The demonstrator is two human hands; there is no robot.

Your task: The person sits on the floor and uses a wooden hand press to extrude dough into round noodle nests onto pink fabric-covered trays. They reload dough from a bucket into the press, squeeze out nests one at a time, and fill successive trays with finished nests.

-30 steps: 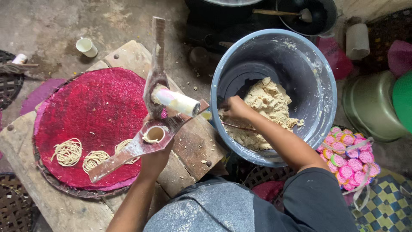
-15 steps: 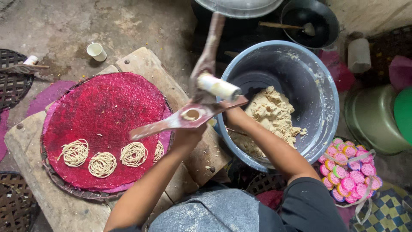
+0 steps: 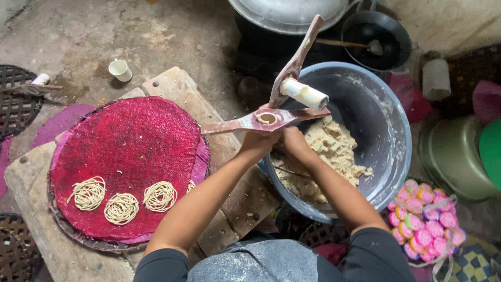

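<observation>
Wooden press lengthwise leftward (handle up)

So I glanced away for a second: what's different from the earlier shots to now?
The wooden press swung off the red mat to over the grey tub. The right hand left the dough and joined the left hand under it. A third full noodle coil now shows. The mat and tub stayed put.

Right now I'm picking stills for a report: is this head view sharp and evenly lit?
Head view: soft, even daylight, no glare; noodle coils and red mat sharp; both hands, left hand and right hand, crisp at the wooden press; dark top corner around the black pan.
</observation>
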